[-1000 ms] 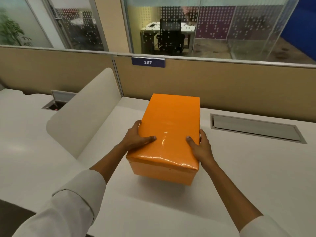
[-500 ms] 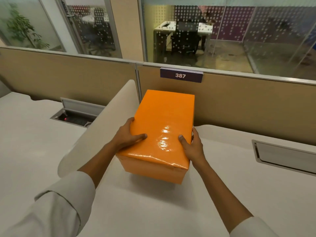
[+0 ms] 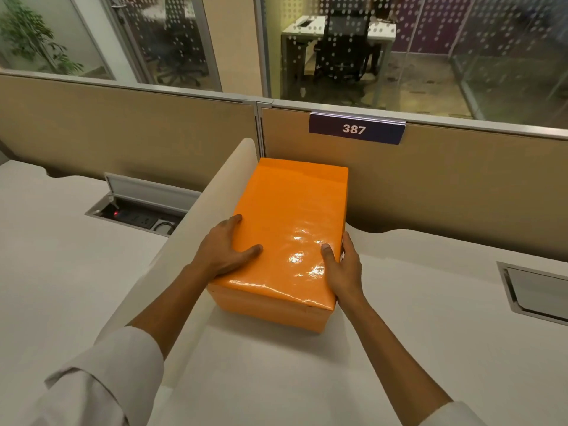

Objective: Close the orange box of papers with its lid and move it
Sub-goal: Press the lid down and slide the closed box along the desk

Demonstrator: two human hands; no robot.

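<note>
Hands on both long sides of the orange box point(image 3: 292, 229), its lid point(image 3: 295, 210) already seated on top.

Your left hand point(image 3: 222, 250) clasps the left edge of the lid, thumb lying across the glossy top and fingers wrapped down the side. Your right hand point(image 3: 344, 269) grips the right edge the same way, thumb on top. You have the box on the white desk point(image 3: 430, 302), its far end close to the tan partition point(image 3: 461, 186) just below the 387 sign point(image 3: 356, 129), its left side just beside the curved white divider point(image 3: 196, 229). You can see an open cable hatch point(image 3: 138, 215) left of the divider.
</note>
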